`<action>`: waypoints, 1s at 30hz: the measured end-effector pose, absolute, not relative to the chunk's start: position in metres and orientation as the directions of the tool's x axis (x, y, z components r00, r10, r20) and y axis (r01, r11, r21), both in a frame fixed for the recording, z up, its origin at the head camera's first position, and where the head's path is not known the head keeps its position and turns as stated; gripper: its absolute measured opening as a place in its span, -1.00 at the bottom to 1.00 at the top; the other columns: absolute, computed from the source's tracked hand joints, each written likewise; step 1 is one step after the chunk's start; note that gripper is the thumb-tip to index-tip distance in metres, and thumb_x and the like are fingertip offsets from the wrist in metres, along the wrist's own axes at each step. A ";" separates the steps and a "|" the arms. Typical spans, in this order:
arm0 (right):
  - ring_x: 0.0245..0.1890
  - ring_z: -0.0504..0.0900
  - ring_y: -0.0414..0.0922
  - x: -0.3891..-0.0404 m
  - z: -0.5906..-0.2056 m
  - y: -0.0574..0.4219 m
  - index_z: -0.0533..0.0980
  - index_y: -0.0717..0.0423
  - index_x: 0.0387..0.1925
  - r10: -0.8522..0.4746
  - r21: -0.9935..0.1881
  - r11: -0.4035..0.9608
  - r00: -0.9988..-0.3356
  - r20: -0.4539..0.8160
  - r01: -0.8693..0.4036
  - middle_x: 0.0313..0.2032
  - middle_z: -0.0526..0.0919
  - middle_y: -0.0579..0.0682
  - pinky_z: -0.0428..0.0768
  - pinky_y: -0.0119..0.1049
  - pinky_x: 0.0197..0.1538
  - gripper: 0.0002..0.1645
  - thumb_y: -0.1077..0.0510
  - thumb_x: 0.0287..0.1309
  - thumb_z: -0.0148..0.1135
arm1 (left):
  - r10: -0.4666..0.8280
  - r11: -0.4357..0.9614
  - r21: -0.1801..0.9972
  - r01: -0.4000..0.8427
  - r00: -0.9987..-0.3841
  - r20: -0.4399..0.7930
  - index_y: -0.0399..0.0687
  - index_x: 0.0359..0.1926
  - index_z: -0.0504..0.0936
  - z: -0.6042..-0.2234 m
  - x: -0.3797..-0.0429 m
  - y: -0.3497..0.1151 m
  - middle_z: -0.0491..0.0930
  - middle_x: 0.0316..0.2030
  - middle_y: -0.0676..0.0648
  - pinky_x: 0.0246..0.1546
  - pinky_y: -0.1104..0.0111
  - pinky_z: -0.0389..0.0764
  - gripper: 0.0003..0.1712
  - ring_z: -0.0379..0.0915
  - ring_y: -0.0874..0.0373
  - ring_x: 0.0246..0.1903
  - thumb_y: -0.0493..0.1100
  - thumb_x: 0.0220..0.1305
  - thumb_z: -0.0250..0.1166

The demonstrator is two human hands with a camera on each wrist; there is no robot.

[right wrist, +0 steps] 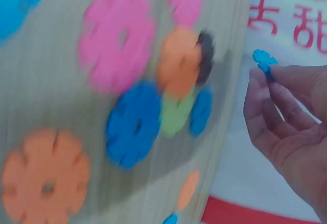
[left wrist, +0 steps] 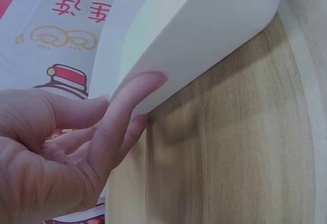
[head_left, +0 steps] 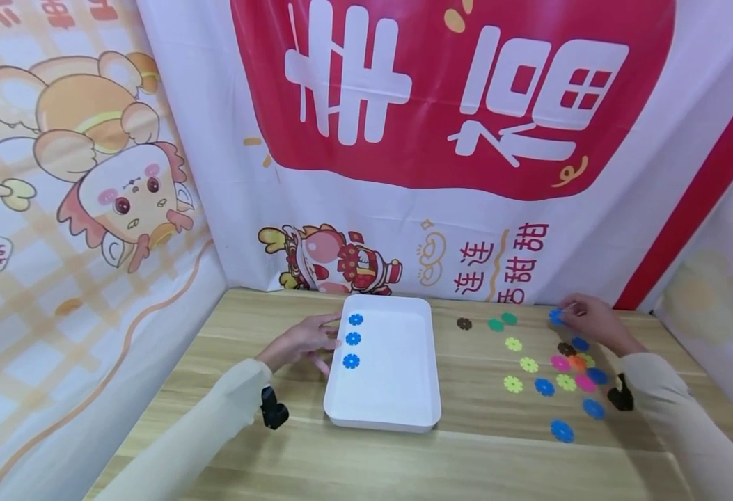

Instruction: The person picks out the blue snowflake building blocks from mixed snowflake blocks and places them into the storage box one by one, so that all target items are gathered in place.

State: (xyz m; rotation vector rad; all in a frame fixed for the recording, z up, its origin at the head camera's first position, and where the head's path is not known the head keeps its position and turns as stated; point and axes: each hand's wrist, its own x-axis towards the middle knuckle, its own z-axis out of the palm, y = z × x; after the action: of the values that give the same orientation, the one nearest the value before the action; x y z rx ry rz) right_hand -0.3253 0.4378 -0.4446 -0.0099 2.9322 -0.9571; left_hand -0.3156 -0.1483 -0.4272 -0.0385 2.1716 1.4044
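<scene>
My left hand (head_left: pixel 306 339) grips the left wall of a shallow white tray (head_left: pixel 383 419), with one fingertip at the rim and others against the outer wall (left wrist: pixel 204 45) in the left wrist view. Inside the tray, three blue notched snowflake discs (head_left: pixel 353 339) lie in a column along its left side. At the far right, my right hand (head_left: pixel 594 323) pinches another blue snowflake disc (right wrist: pixel 263 59) between thumb and fingertips, seen nearly edge-on in the right wrist view. Close to this hand lie loose discs, among them a blue one (head_left: pixel 580 344) and a brown one (head_left: pixel 565 349).
Right of the tray, several loose discs are scattered over the wooden table (head_left: pixel 479 459): yellow-green (head_left: pixel 528 364), pink (head_left: pixel 585 383), orange (head_left: pixel 577 362), blue (head_left: pixel 562 431), green (head_left: pixel 508 319) and brown (head_left: pixel 463 323). A printed cloth (head_left: pixel 366 209) hangs behind the table's back edge.
</scene>
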 end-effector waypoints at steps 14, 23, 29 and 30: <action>-0.02 0.73 0.21 -0.324 -0.426 0.364 0.47 0.51 0.26 -0.208 -0.753 0.638 -0.977 0.034 -0.162 0.11 0.62 0.48 0.84 -0.02 -0.02 -0.53 0.26 0.48 0.21 | 0.281 0.441 0.844 -0.304 -0.847 -0.452 0.03 0.67 0.11 -0.426 -0.315 -0.149 0.25 0.52 -0.40 -0.36 0.17 0.85 -0.18 0.74 -0.09 -0.03 -0.37 0.52 0.20; -0.06 0.76 0.13 -0.326 -0.417 0.320 0.54 0.39 0.21 -0.209 -0.809 0.582 -0.976 -0.058 -0.076 0.03 0.70 0.35 0.81 0.03 0.08 -0.59 0.25 0.44 0.25 | 0.273 0.447 0.839 -0.312 -0.845 -0.460 0.05 0.67 0.11 -0.427 -0.316 -0.150 0.24 0.53 -0.40 -0.34 0.17 0.85 -0.17 0.75 -0.08 -0.07 -0.36 0.52 0.20; -0.12 0.78 -0.01 -0.324 -0.413 0.292 0.48 0.48 0.23 -0.250 -0.881 0.472 -0.964 -0.095 -0.036 0.00 0.72 0.36 0.80 0.02 0.11 -0.55 0.27 0.44 0.23 | 0.278 0.453 0.840 -0.298 -0.848 -0.451 0.04 0.67 0.09 -0.427 -0.315 -0.149 0.23 0.53 -0.40 -0.34 0.17 0.85 -0.16 0.73 -0.10 -0.02 -0.37 0.52 0.21; -0.12 0.78 -0.02 -0.323 -0.412 0.288 0.47 0.50 0.23 -0.259 -0.895 0.446 -0.960 -0.102 -0.025 0.01 0.71 0.37 0.80 0.03 0.12 -0.55 0.27 0.45 0.22 | 0.283 0.456 0.841 -0.291 -0.849 -0.447 0.02 0.67 0.08 -0.427 -0.315 -0.149 0.22 0.53 -0.41 -0.34 0.17 0.85 -0.15 0.73 -0.10 -0.01 -0.37 0.51 0.21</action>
State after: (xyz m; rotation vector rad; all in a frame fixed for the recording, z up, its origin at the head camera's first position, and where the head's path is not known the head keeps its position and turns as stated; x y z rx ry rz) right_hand -0.3229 0.2881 -0.4125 -0.2480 2.4734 -1.5241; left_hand -0.3151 -0.1490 -0.4271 -0.0061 2.1708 1.4018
